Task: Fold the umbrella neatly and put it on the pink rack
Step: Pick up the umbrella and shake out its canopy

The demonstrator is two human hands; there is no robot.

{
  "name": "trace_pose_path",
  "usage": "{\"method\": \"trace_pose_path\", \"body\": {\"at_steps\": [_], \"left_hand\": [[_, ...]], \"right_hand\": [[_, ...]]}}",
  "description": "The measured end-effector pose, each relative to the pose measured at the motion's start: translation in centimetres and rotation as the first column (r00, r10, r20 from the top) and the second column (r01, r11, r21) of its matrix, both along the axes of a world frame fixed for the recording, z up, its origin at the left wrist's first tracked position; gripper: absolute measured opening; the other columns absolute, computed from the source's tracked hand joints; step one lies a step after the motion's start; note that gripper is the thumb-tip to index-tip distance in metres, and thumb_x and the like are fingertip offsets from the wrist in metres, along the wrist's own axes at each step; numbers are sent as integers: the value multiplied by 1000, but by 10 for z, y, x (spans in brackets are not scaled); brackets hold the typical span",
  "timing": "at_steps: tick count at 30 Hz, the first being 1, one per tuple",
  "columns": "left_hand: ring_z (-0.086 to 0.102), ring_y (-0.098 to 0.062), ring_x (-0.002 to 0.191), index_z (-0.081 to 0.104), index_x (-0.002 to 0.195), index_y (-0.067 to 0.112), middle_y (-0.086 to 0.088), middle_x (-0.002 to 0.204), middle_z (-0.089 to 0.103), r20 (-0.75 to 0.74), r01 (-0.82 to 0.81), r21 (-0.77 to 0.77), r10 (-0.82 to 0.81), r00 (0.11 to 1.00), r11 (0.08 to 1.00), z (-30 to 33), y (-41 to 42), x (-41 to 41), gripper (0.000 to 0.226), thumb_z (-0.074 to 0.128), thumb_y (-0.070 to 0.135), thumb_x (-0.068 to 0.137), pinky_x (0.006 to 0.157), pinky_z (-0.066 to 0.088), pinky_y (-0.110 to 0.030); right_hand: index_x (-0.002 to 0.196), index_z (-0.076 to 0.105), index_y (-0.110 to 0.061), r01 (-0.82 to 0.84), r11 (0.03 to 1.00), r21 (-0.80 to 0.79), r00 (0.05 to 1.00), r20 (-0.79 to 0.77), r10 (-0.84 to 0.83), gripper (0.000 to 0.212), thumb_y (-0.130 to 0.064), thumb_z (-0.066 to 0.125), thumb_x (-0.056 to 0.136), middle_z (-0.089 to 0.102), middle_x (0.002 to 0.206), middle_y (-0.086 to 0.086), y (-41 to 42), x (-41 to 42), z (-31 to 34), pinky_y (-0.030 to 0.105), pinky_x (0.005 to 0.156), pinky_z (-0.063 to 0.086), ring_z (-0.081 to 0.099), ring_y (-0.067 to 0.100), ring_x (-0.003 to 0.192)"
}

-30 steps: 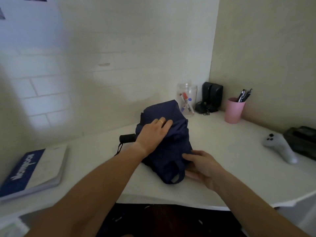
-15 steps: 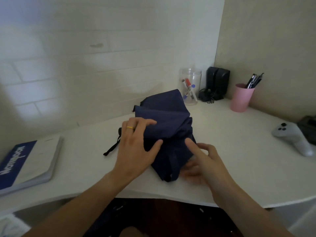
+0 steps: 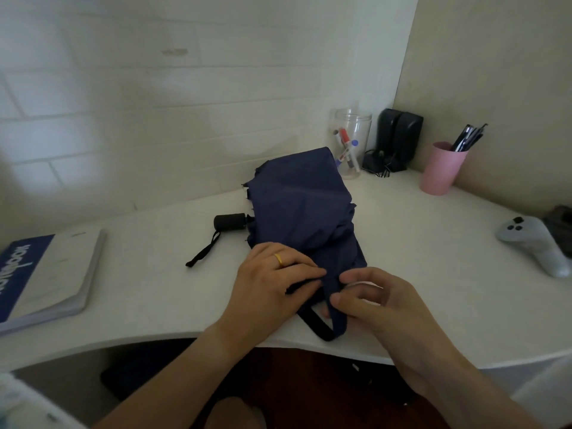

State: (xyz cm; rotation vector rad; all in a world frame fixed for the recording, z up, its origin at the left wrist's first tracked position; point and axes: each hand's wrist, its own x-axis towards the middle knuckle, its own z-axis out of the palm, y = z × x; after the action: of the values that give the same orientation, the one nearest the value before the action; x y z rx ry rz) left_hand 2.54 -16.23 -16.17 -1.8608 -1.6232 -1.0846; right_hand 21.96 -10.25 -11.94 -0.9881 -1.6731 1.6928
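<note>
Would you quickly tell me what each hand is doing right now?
Left hand: pinching the umbrella fabric at its near end.
Right hand: pinching the same fabric.

A white desk [image 3: 433, 274] carries the navy umbrella [image 3: 303, 212], a notebook [image 3: 46, 274], a pink cup [image 3: 441, 171] and a controller [image 3: 532, 243]
</note>
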Motion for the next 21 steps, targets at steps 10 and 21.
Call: {"method": "trace_pose_path", "body": {"at_steps": [10, 21], "left_hand": [[69, -7, 91, 78, 98, 21, 10, 98, 78, -26, 79, 17, -79, 997, 997, 4, -1, 7, 11, 71, 28, 95, 100, 47, -38], [64, 4, 101, 66, 89, 46, 31, 90, 71, 494, 191, -323, -7, 870, 927, 25, 5, -1, 11, 59, 53, 87, 121, 20, -33]], "right_hand": [[101, 78, -7, -36, 995, -98, 988, -151, 21, 21, 1, 59, 93, 79, 94, 15, 7, 9, 9, 30, 77, 63, 76, 26, 87], [87, 79, -5, -58, 951, 305, 997, -27, 69, 10, -7, 69, 89, 69, 64, -5, 39, -29, 37, 13, 51, 44, 58, 6, 56]]}}
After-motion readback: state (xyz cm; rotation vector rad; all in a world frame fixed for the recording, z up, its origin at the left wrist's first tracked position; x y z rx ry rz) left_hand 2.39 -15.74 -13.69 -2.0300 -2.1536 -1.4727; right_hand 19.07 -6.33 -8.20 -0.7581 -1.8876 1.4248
